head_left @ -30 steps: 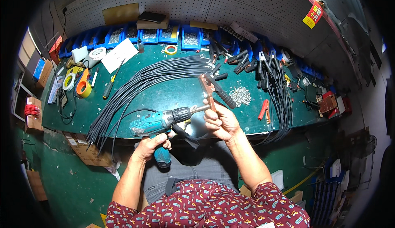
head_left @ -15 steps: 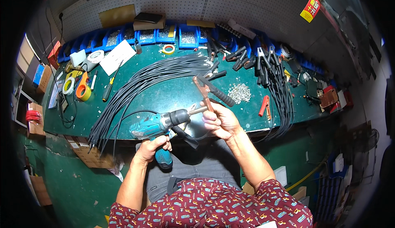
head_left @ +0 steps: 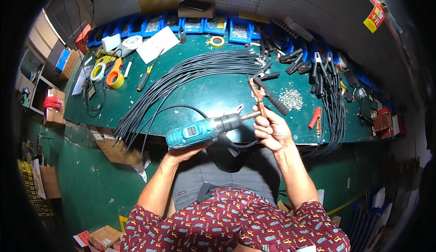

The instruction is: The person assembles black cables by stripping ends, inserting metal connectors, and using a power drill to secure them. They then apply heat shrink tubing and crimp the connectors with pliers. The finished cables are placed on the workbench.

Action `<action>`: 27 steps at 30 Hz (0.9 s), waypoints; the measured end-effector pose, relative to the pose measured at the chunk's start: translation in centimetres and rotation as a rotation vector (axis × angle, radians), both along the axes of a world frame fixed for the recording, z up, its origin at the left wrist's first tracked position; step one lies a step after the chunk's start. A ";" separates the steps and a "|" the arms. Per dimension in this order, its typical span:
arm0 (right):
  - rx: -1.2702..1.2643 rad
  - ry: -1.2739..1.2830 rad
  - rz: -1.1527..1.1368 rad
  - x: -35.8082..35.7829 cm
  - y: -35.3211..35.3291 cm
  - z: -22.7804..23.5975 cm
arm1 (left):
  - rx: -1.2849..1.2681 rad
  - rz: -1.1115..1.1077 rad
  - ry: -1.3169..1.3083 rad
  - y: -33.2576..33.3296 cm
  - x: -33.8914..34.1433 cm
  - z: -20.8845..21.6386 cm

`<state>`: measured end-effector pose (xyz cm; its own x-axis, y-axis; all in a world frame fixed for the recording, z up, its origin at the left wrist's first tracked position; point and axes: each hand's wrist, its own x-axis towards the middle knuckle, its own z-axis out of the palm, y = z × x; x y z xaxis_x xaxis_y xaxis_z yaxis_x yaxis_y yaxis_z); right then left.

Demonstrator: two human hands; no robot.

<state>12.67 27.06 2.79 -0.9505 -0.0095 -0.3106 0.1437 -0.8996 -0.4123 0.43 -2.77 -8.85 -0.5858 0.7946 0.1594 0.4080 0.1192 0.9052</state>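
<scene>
"What does the drill (head_left: 188,134) look made of?"
"Smooth plastic, mostly matt."
"And the clamp (head_left: 257,93)?"
"Coppery metal, with a ribbed, rubbery-looking grip (head_left: 278,103)."
"The tabletop (head_left: 215,88)?"
"Smooth (slightly glossy where light falls); the sheet (head_left: 157,45) is matt paper."

Green-topped table (head_left: 231,90), surface marked with pale specks. Rear edge: row of blue plastic bins (head_left: 239,41). Centre: curved bundle of black cables (head_left: 195,65), left ends reaching past front edge. Right of bundle: loose pile of small silver-coloured metal pieces (head_left: 290,99); red-handled copper-coloured clamp (head_left: 315,116) near pile; black-handled metal clamps (head_left: 321,74) farther right. Left side: white paper sheet (head_left: 158,45), black-and-yellow-handled screwdriver (head_left: 144,80), orange tape dispenser (head_left: 118,64). Behind bundle: yellow-and-red tape ring (head_left: 217,45), flat.
</scene>
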 end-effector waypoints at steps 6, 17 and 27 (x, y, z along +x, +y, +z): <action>-0.044 0.022 -0.006 0.1 0.2 0.0 | 0.240 -0.067 0.090 1.9 -0.8 5.8; 0.088 0.095 0.010 -0.1 -1.4 2.0 | 0.113 0.113 -0.648 0.9 1.8 3.8; 0.088 0.124 0.050 0.0 -1.2 2.0 | 0.159 0.198 -0.825 1.4 2.8 4.9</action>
